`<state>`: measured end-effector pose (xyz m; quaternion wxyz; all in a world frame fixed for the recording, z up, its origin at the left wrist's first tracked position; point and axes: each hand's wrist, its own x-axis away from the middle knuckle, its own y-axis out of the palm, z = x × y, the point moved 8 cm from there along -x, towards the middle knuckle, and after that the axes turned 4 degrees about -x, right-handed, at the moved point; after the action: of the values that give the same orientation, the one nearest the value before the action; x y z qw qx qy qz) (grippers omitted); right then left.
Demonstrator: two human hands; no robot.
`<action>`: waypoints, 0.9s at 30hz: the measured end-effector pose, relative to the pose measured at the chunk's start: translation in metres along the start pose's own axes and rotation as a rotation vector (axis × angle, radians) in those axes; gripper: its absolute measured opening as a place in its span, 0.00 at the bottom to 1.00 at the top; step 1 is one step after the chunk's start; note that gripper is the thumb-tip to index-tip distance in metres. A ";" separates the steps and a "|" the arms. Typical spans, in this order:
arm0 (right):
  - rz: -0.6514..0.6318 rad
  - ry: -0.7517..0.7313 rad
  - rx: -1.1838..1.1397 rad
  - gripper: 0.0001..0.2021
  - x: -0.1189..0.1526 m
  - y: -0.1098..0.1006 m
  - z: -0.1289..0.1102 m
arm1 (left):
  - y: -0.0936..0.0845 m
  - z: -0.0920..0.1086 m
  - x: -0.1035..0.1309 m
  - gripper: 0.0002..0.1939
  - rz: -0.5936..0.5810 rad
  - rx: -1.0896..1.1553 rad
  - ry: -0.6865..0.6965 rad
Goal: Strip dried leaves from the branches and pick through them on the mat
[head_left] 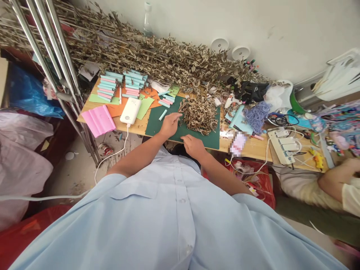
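My left hand [169, 125] is at the left edge of a heap of dried leaves [199, 115], its fingers drawn together toward the heap. Whatever they pinch, if anything, is too small to make out. Close to the front edge of the green cutting mat [155, 125], my right hand [194, 146] has its fingers curled in, and their contents are hidden. The heap lies loose on the mat, in front of both hands. A short blue paper roll [162, 114] rests on the mat left of my left hand, with several blue and pink rolls [166, 100] behind it.
Long dried stalks [157, 56] cover the back of the table. Stacked paper rolls [107, 87], a white power bank [131, 111] and pink paper [99, 120] lie left. Right are a phone [239, 144], purple cord [257, 115], a power strip [281, 146] and another person's arm [334, 180]. Metal poles [53, 48] stand left.
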<state>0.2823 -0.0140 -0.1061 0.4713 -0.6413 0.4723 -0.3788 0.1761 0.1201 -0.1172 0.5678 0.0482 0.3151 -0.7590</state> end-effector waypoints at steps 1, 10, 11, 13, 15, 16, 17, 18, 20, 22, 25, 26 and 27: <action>0.008 -0.003 -0.006 0.18 0.004 -0.001 0.002 | 0.002 0.004 0.000 0.16 -0.034 -0.031 0.018; -0.063 -0.129 -0.091 0.16 0.019 0.003 -0.009 | 0.017 0.024 0.009 0.09 -0.226 -0.408 0.056; -0.128 -0.164 -0.101 0.15 0.022 0.007 -0.013 | 0.014 0.023 0.009 0.10 -0.188 -0.433 0.023; -0.208 -0.162 -0.115 0.12 0.026 0.012 -0.015 | 0.008 0.021 0.009 0.10 -0.122 -0.460 -0.027; -0.158 -0.073 -0.140 0.11 0.022 0.006 -0.007 | 0.005 0.021 0.008 0.10 -0.092 -0.463 -0.040; -0.082 -0.009 -0.158 0.12 0.017 -0.001 0.000 | 0.005 0.022 0.008 0.10 -0.090 -0.459 -0.037; 0.014 0.058 -0.174 0.13 0.012 -0.010 0.009 | 0.005 0.022 0.008 0.10 -0.093 -0.455 -0.036; 0.112 0.123 -0.187 0.14 0.006 -0.018 0.017 | 0.005 0.023 0.008 0.11 -0.098 -0.453 -0.036; 0.268 0.229 -0.189 0.15 -0.007 -0.033 0.033 | 0.005 0.024 0.008 0.11 -0.109 -0.453 -0.036; 0.336 0.290 -0.167 0.16 -0.022 -0.040 0.045 | 0.006 0.025 0.008 0.11 -0.120 -0.454 -0.028; 0.331 0.312 -0.111 0.17 -0.041 -0.041 0.051 | 0.006 0.026 0.008 0.11 -0.128 -0.444 -0.004; 0.310 0.313 -0.090 0.17 -0.046 -0.040 0.050 | 0.006 0.027 0.008 0.11 -0.128 -0.436 0.004; 0.283 0.317 -0.068 0.16 -0.050 -0.038 0.049 | 0.006 0.027 0.008 0.11 -0.126 -0.426 0.012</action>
<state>0.3243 0.0501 -0.0846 0.4175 -0.5165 0.6386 -0.3888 0.1861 0.0976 -0.1016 0.5150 -0.0882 0.4740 -0.7088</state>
